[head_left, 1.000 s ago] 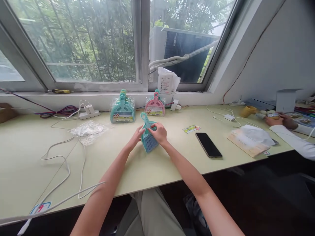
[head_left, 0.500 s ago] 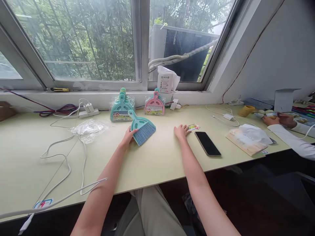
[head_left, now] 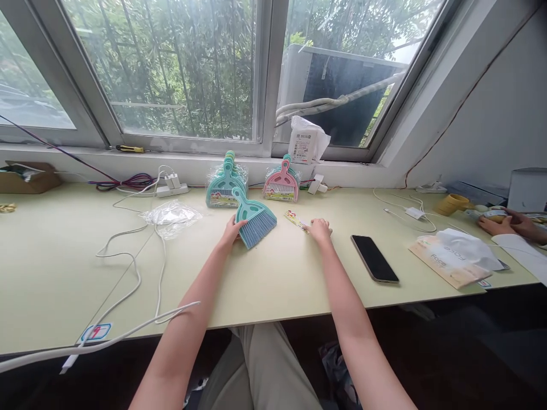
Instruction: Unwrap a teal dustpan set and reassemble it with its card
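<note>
A small teal brush and dustpan set (head_left: 253, 217) with blue bristles lies on the pale desk (head_left: 277, 279) in the middle. My left hand (head_left: 232, 231) rests at its near left edge, fingers curled against it. My right hand (head_left: 318, 229) lies on the desk to its right, fingertips pinched on a small colourful paper label (head_left: 296, 218). Behind stand wrapped sets: a teal stack (head_left: 224, 189) and a pink one (head_left: 281, 185).
A black phone (head_left: 375, 258) lies right of my right hand. White cables (head_left: 141, 267) and a crumpled clear bag (head_left: 171, 214) are on the left, with a power strip (head_left: 171, 187). Another person's hands (head_left: 508, 222) work at the far right, beside a paper packet (head_left: 453, 256).
Both hands were on the teal set; my right hand let go, reached right to the label and has drawn it leftward toward the set. The left hand stays at the set.
</note>
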Demonstrator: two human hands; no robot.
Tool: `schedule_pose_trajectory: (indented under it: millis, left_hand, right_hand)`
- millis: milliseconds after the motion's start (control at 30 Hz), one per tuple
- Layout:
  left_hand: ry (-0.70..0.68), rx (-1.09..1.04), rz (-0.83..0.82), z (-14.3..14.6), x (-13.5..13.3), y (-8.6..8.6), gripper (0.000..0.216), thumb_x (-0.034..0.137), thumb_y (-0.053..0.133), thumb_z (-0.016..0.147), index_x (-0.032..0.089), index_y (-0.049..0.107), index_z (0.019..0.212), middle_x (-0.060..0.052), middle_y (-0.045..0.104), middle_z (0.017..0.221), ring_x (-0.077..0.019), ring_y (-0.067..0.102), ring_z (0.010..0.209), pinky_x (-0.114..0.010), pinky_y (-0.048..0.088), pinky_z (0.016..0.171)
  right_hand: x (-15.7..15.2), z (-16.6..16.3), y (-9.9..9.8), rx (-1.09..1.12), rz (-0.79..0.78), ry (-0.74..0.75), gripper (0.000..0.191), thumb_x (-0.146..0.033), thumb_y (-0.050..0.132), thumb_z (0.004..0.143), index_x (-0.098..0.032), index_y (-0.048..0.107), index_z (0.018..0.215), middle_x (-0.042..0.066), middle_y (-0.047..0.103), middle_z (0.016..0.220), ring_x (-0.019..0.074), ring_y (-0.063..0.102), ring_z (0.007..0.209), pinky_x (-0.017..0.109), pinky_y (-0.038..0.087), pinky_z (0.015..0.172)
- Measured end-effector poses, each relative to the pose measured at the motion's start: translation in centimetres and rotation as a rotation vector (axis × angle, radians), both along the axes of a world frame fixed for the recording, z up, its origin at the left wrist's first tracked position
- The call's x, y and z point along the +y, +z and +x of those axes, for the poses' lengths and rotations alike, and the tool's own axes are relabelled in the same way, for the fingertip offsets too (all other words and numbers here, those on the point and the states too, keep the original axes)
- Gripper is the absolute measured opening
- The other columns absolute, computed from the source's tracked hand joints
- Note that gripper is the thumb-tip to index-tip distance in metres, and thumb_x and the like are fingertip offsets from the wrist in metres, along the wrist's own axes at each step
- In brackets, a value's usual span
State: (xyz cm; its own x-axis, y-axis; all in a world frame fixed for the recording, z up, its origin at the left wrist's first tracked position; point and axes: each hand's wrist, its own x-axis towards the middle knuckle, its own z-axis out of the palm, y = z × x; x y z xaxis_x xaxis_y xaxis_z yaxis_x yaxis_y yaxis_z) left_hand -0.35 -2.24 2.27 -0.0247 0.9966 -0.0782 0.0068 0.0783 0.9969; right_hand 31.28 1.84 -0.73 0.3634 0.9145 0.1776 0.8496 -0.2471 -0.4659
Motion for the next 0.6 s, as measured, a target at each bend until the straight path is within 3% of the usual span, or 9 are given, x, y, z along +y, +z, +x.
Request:
schedule_pose_trajectory:
  millis: [133,300,433,600]
  left_hand:
    - [0.001,-0.003,-0.012,0.0,0.1,0.0,0.055,0.040,0.063,0.074,0.025,0.049,0.124,-0.009,0.062,0.115,-0.0259,0.062,0.099,-0.031,0.054,0.070]
    - [-0.005,-0.007,-0.014,-0.1,0.5,-0.4,0.053,0.039,0.062,0.075,0.024,0.048,0.123,-0.010,0.061,0.116,-0.0253,0.061,0.102,-0.029,0.053,0.068]
    - [-0.013,-0.005,-0.018,-0.2,0.5,-0.6,0.052,0.039,0.062,0.075,0.024,0.049,0.122,-0.009,0.061,0.117,-0.0250,0.061,0.103,-0.028,0.053,0.068]
    - [-0.032,0.010,-0.026,0.0,0.3,-0.5,0.053,0.041,0.063,0.073,0.025,0.049,0.121,-0.008,0.062,0.116,-0.0250,0.061,0.101,-0.031,0.053,0.074]
  right_hand:
    - [0.0,0.2,-0.2,0.042,0.021,0.024,0.030,-0.041,0.065,0.075,-0.018,0.067,0.094,0.017,0.056,0.111,0.0326,0.044,0.114,0.046,0.041,0.089]
    - [0.6,-0.1,-0.3,0.176,0.031,0.149,0.022,-0.019,0.073,0.059,-0.017,0.068,0.081,0.010,0.059,0.102,0.0248,0.053,0.108,0.034,0.043,0.091]
    - [1.0,0.0,-0.2,0.444,0.155,0.079,0.045,-0.005,0.070,0.051,-0.016,0.065,0.094,0.011,0.057,0.113,0.0218,0.061,0.097,0.035,0.047,0.089]
    - [1.1,-0.4,0.6,0.688,0.363,0.052,0.045,-0.014,0.062,0.065,-0.016,0.057,0.110,0.013,0.057,0.121,0.0202,0.064,0.097,0.035,0.051,0.087]
